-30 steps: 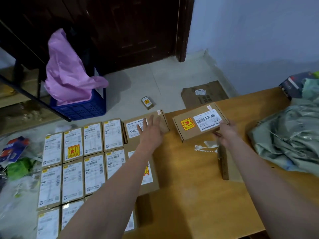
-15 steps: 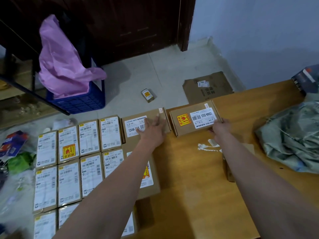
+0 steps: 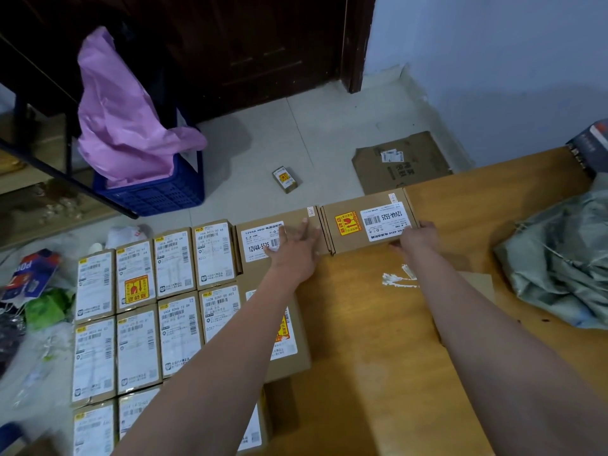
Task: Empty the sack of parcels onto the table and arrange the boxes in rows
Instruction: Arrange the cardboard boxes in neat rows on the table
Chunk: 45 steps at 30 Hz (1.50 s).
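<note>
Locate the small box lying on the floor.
In the head view, the small box lies alone on the tiled floor, between the blue crate on its left and the flattened cardboard on its right.

I see a crumpled pink plastic bag (image 3: 121,126) spilling out of a dark blue slatted plastic crate (image 3: 158,192) on the pale tiled floor (image 3: 296,126). A flattened brown cardboard sheet (image 3: 399,162) lies on the tiles near the light blue wall (image 3: 493,60), and a dark wooden door (image 3: 246,44) stands behind. At the far left I make out a green wrapper (image 3: 46,307) among clear plastic litter.
</note>
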{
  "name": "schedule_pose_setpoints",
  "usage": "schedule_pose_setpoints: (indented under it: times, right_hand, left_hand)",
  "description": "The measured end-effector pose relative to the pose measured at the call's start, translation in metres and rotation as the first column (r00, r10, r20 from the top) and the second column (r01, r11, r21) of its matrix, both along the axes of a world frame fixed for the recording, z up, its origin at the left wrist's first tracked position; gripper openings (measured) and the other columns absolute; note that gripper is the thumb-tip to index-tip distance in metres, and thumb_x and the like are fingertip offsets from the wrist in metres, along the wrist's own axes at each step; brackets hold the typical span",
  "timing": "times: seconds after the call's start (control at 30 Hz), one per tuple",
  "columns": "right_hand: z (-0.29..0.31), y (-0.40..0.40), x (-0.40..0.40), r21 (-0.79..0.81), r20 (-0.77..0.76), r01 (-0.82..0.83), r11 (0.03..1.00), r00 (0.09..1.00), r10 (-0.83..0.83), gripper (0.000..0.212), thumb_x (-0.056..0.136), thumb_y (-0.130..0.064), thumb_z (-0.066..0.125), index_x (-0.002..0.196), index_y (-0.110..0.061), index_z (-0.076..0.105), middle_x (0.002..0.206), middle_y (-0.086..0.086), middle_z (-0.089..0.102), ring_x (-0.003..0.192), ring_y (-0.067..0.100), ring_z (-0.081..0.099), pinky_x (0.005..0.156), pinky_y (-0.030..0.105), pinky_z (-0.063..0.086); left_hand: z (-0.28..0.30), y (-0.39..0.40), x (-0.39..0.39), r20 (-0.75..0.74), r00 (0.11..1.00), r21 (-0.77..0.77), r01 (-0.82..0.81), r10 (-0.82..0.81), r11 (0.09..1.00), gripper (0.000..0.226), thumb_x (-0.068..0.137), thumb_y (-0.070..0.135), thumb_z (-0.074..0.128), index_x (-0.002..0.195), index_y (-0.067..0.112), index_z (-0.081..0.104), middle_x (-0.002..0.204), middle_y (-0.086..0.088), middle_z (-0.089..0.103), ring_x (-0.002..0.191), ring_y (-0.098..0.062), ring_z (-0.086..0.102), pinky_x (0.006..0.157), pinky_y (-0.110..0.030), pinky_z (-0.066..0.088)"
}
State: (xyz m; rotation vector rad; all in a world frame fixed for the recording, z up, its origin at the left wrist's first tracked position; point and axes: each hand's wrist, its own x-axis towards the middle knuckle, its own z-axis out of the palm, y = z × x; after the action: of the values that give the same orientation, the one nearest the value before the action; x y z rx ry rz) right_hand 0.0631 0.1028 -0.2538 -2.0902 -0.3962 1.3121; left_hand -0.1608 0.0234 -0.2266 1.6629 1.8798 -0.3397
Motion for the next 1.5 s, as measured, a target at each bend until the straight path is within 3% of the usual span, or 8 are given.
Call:
schedule_pose_setpoints:
  times: [0.27, 0.53, 0.63, 0.73, 0.93, 1.1, 1.2, 1.5]
  right_hand:
    - [0.005, 0.001, 0.004, -0.049, -0.006, -0.064, 0.997, 0.998, 0.064, 0.044, 0.095, 0.004, 0.049, 0.135, -0.012, 0.041, 0.121, 0.014, 0.065, 0.106, 0.033, 0.064, 0.071, 0.04, 0.061]
    - [0.006, 0.0, 0.0, -0.046, -0.003, -0.026, 0.999, 1.0, 0.026, 0.044, 0.096, 0.001, 0.048, 0.138, -0.011, 0.038, 0.117, 0.012, 0.063, 0.106, 0.031, 0.063, 0.083, 0.045, 0.06]
    - [0.014, 0.0, -0.003, -0.091, 0.143, -0.033, 0.995, 0.989, 0.045, 0.066, 0.093, -0.011, 0.055, 0.149, -0.013, 0.02, 0.138, 0.014, 0.051, 0.1, 0.033, 0.064, 0.087, 0.044, 0.057]
    - [0.027, -0.015, -0.013, -0.095, 0.359, -0.163, 0.982, 0.914, 0.187, 0.073, 0.095, -0.016, 0.056, 0.149, -0.005, 0.009, 0.145, 0.026, 0.031, 0.119, 0.041, 0.05, 0.091, 0.043, 0.046]
    - [0.029, -0.059, -0.028, -0.165, 0.424, -0.281, 0.945, 0.845, 0.325, 0.074, 0.089, -0.012, 0.058, 0.148, 0.001, 0.014, 0.142, 0.031, 0.031, 0.127, 0.042, 0.037, 0.098, 0.043, 0.039]
    - [0.03, -0.083, -0.027, -0.175, 0.372, -0.389, 0.905, 0.825, 0.426, 0.061, 0.089, -0.017, 0.06, 0.14, -0.006, 0.027, 0.14, 0.026, 0.036, 0.124, 0.041, 0.043, 0.086, 0.035, 0.042]
    - [0.042, -0.086, -0.016, -0.191, 0.383, -0.395, 0.898, 0.812, 0.439, 0.061, 0.087, -0.023, 0.064, 0.137, -0.011, 0.03, 0.138, 0.025, 0.034, 0.123, 0.042, 0.042, 0.096, 0.044, 0.045]
    - [0.049, -0.107, 0.052, -0.464, 0.642, -0.401, 0.79, 0.462, 0.612, 0.066, 0.087, -0.035, 0.063, 0.142, -0.017, 0.03, 0.144, 0.02, 0.025, 0.132, 0.04, 0.027, 0.113, 0.048, 0.02]
  left_hand:
    - [0.007, -0.003, -0.005, -0.04, 0.998, 0.021, 0.044, -0.043, 0.999, 0.059, 0.104, 0.035, 0.04, 0.155, 0.041, 0.01, 0.165, 0.011, -0.01, 0.15, -0.039, -0.005, 0.111, -0.071, 0.017]
    - [0.005, -0.005, -0.007, -0.026, 0.998, 0.034, 0.049, -0.048, 0.998, 0.062, 0.103, 0.03, 0.042, 0.154, 0.041, 0.01, 0.165, 0.01, -0.009, 0.15, -0.04, -0.004, 0.11, -0.072, 0.017]
    - [0.008, -0.011, -0.009, -0.001, 0.999, 0.078, -0.039, 0.039, 0.996, 0.064, 0.101, 0.031, 0.044, 0.156, 0.033, 0.01, 0.165, 0.002, -0.003, 0.15, -0.038, 0.003, 0.114, -0.068, 0.016]
    - [0.018, -0.027, -0.016, -0.025, 0.978, 0.177, -0.2, 0.208, 0.964, 0.063, 0.1, 0.031, 0.043, 0.155, 0.027, 0.014, 0.165, -0.003, 0.006, 0.15, -0.035, 0.007, 0.117, -0.061, 0.015]
    - [0.031, -0.061, -0.033, -0.018, 0.951, 0.234, -0.298, 0.31, 0.926, 0.054, 0.098, 0.028, 0.042, 0.15, 0.031, 0.031, 0.158, -0.004, 0.027, 0.145, -0.032, 0.021, 0.114, -0.056, 0.025]
    - [0.038, -0.069, -0.025, -0.006, 0.953, 0.245, -0.292, 0.302, 0.925, 0.052, 0.097, 0.028, 0.041, 0.149, 0.029, 0.034, 0.155, -0.005, 0.032, 0.142, -0.032, 0.024, 0.112, -0.057, 0.027]
    - [0.045, -0.07, -0.01, 0.008, 0.962, 0.256, -0.267, 0.274, 0.929, 0.049, 0.098, 0.028, 0.041, 0.147, 0.028, 0.037, 0.154, -0.006, 0.033, 0.143, -0.033, 0.024, 0.112, -0.057, 0.027]
    - [0.054, -0.082, 0.042, 0.139, 0.969, 0.245, -0.233, 0.204, 0.941, 0.049, 0.096, 0.024, 0.045, 0.145, 0.025, 0.041, 0.147, -0.01, 0.037, 0.137, -0.033, 0.029, 0.111, -0.054, 0.026]
